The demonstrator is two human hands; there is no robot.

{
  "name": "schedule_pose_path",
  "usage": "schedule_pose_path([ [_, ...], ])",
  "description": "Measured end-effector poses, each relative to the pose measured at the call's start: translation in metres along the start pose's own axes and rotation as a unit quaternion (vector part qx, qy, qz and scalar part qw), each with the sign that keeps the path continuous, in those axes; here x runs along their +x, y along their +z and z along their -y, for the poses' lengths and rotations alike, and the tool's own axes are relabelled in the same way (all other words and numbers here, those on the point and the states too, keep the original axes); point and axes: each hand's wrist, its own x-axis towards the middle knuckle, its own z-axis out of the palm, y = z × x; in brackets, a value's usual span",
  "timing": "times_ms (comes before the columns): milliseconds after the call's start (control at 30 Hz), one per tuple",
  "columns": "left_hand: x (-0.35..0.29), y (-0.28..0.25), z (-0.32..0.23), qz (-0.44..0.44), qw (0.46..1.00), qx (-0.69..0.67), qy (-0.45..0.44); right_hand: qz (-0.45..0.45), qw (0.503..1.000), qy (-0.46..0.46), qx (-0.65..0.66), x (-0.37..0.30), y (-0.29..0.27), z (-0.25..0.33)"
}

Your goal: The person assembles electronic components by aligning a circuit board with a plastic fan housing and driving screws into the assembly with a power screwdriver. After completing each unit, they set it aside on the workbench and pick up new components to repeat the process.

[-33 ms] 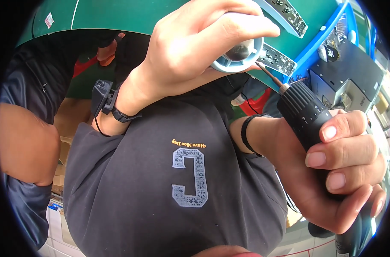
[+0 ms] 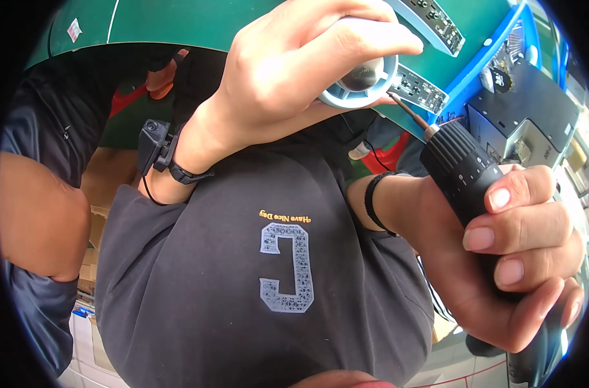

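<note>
My left hand (image 2: 275, 77) is closed around a round part with a pale blue ring (image 2: 354, 101) and a shiny metal dome (image 2: 362, 77) inside it. The hand covers much of this part. In my right hand (image 2: 521, 246) is a black power screwdriver (image 2: 459, 165), its fingers wrapped round the body. The screwdriver's thin bit (image 2: 411, 112) slants up and left, its tip close to the ring's lower right rim. Whether tip and ring touch, I cannot tell.
Beyond my hands lies a green table (image 2: 171, 22). On it are a narrow circuit board (image 2: 424, 94) and a pale strip with circuitry (image 2: 437, 24). A blue bin (image 2: 466, 87) and a black-topped metal box (image 2: 527, 97) stand at right. Another person (image 2: 42, 220) is close by at left.
The power screwdriver and my right hand have shifted very slightly to the right. My left hand and the round part show no visible movement.
</note>
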Motion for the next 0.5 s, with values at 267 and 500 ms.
schedule_pose_path([
  [267, 0.001, -0.001, -0.002, -0.009, 1.000, -0.004, -0.007, -0.032, 0.997, -0.042, -0.063, -0.002, 0.008, -0.006],
  [500, 0.001, -0.004, -0.004, -0.018, 1.000, -0.007, -0.022, -0.054, 0.986, -0.073, -0.137, 0.001, 0.013, 0.000],
])
